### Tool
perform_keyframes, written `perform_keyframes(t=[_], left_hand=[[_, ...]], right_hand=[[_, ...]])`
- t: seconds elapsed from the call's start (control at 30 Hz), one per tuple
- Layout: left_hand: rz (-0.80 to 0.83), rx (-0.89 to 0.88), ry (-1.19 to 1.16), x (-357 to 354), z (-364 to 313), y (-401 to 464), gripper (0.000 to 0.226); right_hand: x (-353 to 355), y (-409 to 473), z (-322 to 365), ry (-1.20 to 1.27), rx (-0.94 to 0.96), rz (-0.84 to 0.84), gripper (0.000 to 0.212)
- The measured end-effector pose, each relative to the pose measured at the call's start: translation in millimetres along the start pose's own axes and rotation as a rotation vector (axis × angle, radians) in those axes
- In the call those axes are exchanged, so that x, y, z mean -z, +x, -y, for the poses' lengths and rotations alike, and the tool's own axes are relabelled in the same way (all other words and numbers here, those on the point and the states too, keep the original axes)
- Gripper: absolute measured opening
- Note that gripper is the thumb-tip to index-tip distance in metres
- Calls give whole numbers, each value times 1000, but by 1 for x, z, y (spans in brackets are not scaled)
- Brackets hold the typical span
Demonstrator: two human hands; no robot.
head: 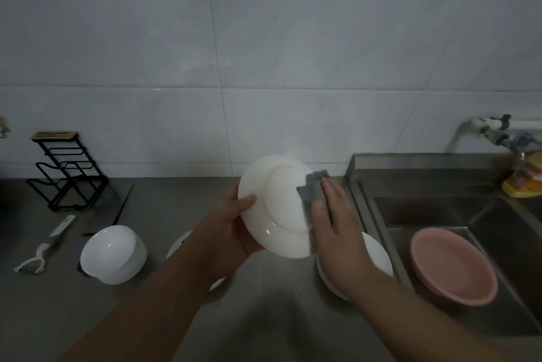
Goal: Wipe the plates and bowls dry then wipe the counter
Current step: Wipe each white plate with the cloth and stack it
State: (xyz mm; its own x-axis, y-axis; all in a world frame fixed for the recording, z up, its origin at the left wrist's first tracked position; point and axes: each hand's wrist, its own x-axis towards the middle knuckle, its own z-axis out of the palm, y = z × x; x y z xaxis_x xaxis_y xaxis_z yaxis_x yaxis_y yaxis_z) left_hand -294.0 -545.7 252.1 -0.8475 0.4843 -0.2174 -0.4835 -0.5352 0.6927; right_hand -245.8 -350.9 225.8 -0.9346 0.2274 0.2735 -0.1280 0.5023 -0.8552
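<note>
Held tilted above the counter [264, 317], underside toward the camera, a white plate [275, 209] is gripped at nine o'clock by the left hand [231, 229]; the flat right hand [331, 215] presses a grey cloth [312, 194] at three o'clock, drying it.

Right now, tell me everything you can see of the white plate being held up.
The white plate looks like glossy ceramic, round, with a raised foot ring. It is held above the counter, tilted, its underside toward the camera. The left hand grips its left rim, thumb on the underside. The right hand presses a grey cloth flat against its right side.
</note>
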Motion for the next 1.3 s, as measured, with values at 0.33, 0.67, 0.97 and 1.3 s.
perform_keyframes(t=[0.33,0.67,0.97,1.3], left_hand=[[-144,-50,69,-13,16,8,53],[-148,-192,-21,-32,33,11,45],[-88,-35,-4,-16,36,9,63],[-170,-93,-28,-11,19,9,50]], right_hand=[[30,13,-18,-73,115,111,77],[22,37,-14,-53,-44,65,73],[2,0,-24,160,-153,-45,65],[13,-1,-10,-59,49,181,86]])
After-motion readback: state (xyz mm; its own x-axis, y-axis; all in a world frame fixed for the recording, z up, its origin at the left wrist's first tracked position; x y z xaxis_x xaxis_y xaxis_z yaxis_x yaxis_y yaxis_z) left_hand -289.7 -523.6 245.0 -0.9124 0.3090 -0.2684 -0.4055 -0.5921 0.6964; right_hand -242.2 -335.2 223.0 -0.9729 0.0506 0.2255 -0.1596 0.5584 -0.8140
